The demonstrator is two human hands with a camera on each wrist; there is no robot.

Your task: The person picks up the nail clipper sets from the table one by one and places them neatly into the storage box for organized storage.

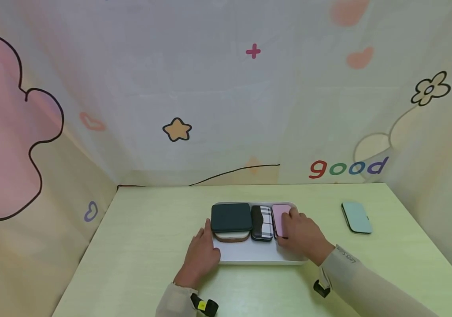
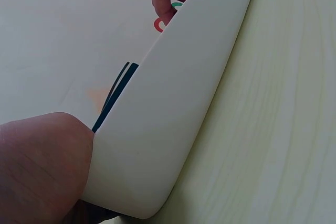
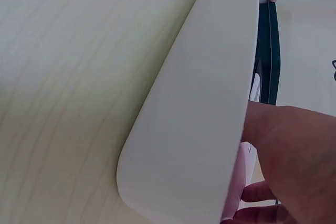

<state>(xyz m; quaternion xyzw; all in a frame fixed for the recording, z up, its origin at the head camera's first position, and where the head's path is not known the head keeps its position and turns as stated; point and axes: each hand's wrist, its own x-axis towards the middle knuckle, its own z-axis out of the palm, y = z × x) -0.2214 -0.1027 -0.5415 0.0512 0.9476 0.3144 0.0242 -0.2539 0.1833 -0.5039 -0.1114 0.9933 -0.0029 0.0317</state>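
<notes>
A white tray (image 1: pixel 246 254) stands near the middle of the table. My left hand (image 1: pixel 201 255) rests at its left end, index finger stretched along the side and thumb at the front corner. Inside lie a dark green wallet (image 1: pixel 231 216) on top of a white-and-brown one (image 1: pixel 231 237), then a black wallet with a plaid panel (image 1: pixel 262 223). At the tray's right end my right hand (image 1: pixel 303 233) pinches a pink wallet (image 1: pixel 279 218) between thumb and fingers, covering its right part. The right wrist view shows the thumb reaching inside behind the tray's front wall (image 3: pixel 194 98).
On the table to the right of the tray lies a mint-green wallet (image 1: pixel 357 217). A printed cloth (image 1: pixel 226 88) hangs behind the pale wood-grain table (image 1: pixel 150 211) and along both sides.
</notes>
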